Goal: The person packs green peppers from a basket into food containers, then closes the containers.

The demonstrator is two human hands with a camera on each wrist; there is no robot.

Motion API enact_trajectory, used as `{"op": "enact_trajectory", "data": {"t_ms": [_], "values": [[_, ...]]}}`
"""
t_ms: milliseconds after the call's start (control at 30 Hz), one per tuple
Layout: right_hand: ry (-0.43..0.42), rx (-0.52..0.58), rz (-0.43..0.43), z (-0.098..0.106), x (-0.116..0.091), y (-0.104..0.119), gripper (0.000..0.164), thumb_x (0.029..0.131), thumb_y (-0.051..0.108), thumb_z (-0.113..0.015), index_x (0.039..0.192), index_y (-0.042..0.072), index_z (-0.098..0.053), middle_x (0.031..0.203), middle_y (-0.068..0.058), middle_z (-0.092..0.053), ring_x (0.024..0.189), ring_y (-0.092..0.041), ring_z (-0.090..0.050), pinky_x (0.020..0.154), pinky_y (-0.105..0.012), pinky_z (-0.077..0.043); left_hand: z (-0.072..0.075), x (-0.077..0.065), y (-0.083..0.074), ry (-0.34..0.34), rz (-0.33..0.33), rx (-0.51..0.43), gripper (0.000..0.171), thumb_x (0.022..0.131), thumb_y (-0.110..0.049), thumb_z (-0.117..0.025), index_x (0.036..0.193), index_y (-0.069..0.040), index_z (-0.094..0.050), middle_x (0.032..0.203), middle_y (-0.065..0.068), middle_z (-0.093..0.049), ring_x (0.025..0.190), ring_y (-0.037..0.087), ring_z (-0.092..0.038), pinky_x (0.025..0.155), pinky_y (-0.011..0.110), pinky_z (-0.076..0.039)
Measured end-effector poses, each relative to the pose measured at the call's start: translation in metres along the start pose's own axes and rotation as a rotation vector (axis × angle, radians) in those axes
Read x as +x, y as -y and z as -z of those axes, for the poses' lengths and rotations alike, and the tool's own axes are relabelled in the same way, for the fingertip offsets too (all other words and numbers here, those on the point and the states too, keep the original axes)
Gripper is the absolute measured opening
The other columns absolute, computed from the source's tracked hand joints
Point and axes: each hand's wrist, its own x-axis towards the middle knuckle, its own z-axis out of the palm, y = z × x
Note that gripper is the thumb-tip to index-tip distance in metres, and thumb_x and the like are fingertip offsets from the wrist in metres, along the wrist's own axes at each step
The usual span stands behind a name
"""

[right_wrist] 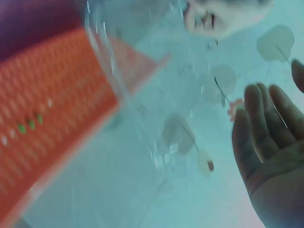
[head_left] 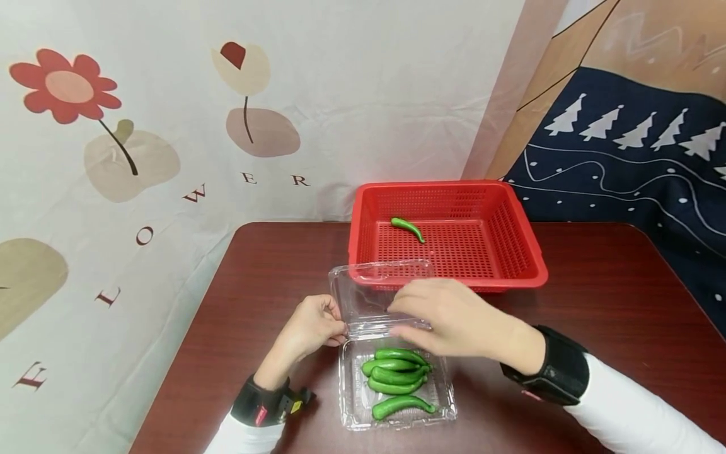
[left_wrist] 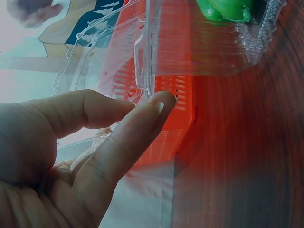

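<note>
A clear plastic clamshell box (head_left: 350, 391) lies opened on the table, its lid (head_left: 360, 293) tipped back and overlapping the basket in the head view. Several green chili peppers (head_left: 397, 375) lie in its base. At the left end of the hinge, my left hand (head_left: 309, 328) pinches the plastic; the left wrist view shows thumb and forefinger (left_wrist: 128, 135) right at the hinge edge. My right hand (head_left: 448, 315) hovers over the hinge and lid with nothing in it. Its fingers (right_wrist: 268, 123) are extended and slightly bent in the right wrist view.
Behind the box stands a red plastic basket (head_left: 535, 277) with one green chili pepper (head_left: 407, 228) inside. The dark wooden table (head_left: 255, 271) runs back to a printed cloth (head_left: 363, 94) hanging behind it.
</note>
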Motion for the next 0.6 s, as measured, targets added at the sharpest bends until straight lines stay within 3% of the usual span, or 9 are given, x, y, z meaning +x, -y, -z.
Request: {"op": "enact_trajectory", "data": {"t_ms": [133, 333, 600], "values": [[-0.087, 0.030, -0.026, 0.022, 0.016, -0.014, 0.029, 0.087, 0.027, -0.084, 0.111, 0.012, -0.076, 0.104, 0.003, -0.074, 0.091, -0.011, -0.068, 0.076, -0.031, -0.063, 0.000, 0.000, 0.000, -0.004, -0.007, 0.001, 0.017, 0.080, 0.013, -0.069, 0.082, 0.002, -0.056, 0.073, 0.019, -0.072, 0.063, 0.023, -0.073, 0.066, 0.047, -0.067], [-0.137, 0.023, -0.108, 0.044, 0.038, -0.039, 0.032, 0.085, 0.023, -0.085, 0.113, 0.009, -0.076, 0.103, -0.002, -0.075, 0.093, -0.016, -0.069, 0.082, -0.041, -0.065, 0.000, -0.001, 0.001, -0.011, -0.008, 0.008, 0.017, 0.080, 0.013, -0.068, 0.082, 0.002, -0.055, 0.072, 0.018, -0.072, 0.062, 0.023, -0.072, 0.065, 0.047, -0.067], [-0.066, -0.009, -0.299, 0.050, 0.061, -0.080, 0.026, 0.092, 0.024, -0.081, 0.113, 0.010, -0.075, 0.099, -0.001, -0.073, 0.087, -0.016, -0.065, 0.076, -0.037, -0.061, 0.001, -0.001, 0.001, -0.001, -0.018, 0.007, 0.017, 0.080, 0.013, -0.069, 0.082, 0.003, -0.055, 0.073, 0.020, -0.071, 0.063, 0.023, -0.073, 0.065, 0.047, -0.068]]}}
